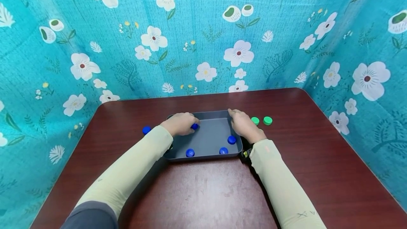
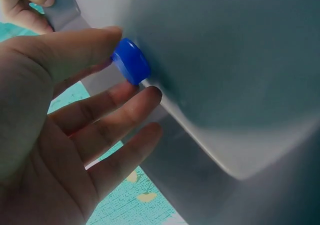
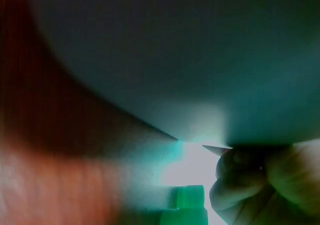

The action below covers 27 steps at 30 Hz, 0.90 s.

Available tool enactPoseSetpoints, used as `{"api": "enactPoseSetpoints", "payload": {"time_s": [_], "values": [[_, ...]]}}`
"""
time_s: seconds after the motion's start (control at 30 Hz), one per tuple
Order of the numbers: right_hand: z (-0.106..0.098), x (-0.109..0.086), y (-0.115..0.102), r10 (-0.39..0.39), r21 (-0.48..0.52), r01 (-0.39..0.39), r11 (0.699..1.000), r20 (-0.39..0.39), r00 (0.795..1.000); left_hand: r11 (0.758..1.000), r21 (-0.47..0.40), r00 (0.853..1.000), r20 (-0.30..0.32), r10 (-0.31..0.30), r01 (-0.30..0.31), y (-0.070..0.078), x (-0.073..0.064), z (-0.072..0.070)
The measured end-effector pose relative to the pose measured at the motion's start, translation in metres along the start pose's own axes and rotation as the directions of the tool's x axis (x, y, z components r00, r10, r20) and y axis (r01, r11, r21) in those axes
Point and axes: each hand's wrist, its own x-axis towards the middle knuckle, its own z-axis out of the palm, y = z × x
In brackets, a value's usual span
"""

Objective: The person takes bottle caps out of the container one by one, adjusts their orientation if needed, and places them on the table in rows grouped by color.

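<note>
A grey rectangular tray [image 1: 210, 135] lies on the table. Over its left part, my left hand [image 1: 181, 123] pinches a blue bottle cap [image 2: 131, 61] between thumb and index finger, near the tray's far wall; the other fingers spread loosely. My right hand [image 1: 244, 125] grips the tray's right rim toward the far corner, with curled fingers [image 3: 240, 180] showing at the edge in the right wrist view. Inside the tray, a blue cap [image 1: 190, 152] sits along the near wall, another blue cap [image 1: 223, 150] farther right, and a third blue cap [image 1: 231, 139] by the right side.
Left of the tray, one blue cap [image 1: 146, 130] rests on the dark red table [image 1: 197, 193]. Beyond the right hand lie two green caps, a nearer green cap [image 1: 255, 120] and an outer green cap [image 1: 267, 120]. A flowered turquoise curtain [image 1: 190, 45] hangs behind the table.
</note>
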Motion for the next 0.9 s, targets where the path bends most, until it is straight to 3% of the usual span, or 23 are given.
{"api": "enactPoseSetpoints", "payload": {"time_s": [0.23,0.63,0.9], "values": [[-0.0004,-0.0002,0.0004,0.018,0.006,-0.018,1.0,-0.003,1.0,1.0,-0.003,1.0,0.022,0.005,-0.005,0.0005,0.0019,0.0006],[0.0001,-0.0004,0.0004,0.012,-0.001,-0.012,1.0,-0.017,1.0,0.999,0.006,0.999,-0.021,0.045,-0.045,-0.0015,0.0023,-0.001],[0.0006,-0.0006,0.0002,-0.003,-0.005,0.003,1.0,-0.016,1.0,0.999,-0.004,0.999,-0.012,0.041,-0.041,-0.002,0.0022,0.0014]]}}
